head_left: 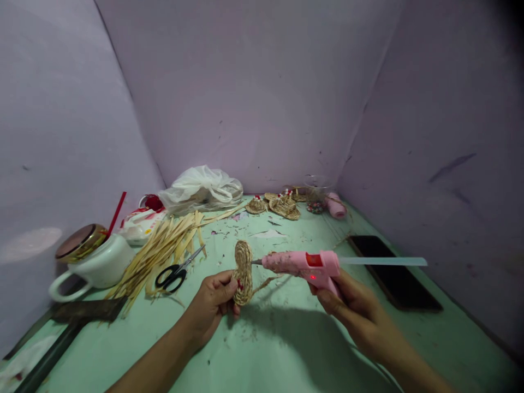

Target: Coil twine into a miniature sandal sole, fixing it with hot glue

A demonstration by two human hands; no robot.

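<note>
My left hand (213,300) pinches a small woven straw sole (243,271), holding it upright on edge above the green table (286,338). My right hand (347,305) grips the handle of a pink glue gun (305,265) with a red light on. The gun's metal tip touches the sole's right edge. A clear glue stick (382,261) juts out of the gun's back to the right. A loose straw tail hangs from the sole toward the table.
Black scissors (176,273) lie on a pile of straw strips (167,245) at left. A white mug with a gold lid (92,256), a plastic bag (202,188), finished woven pieces (280,204), a pink spool (336,206) and a dark phone (393,273) surround the work spot.
</note>
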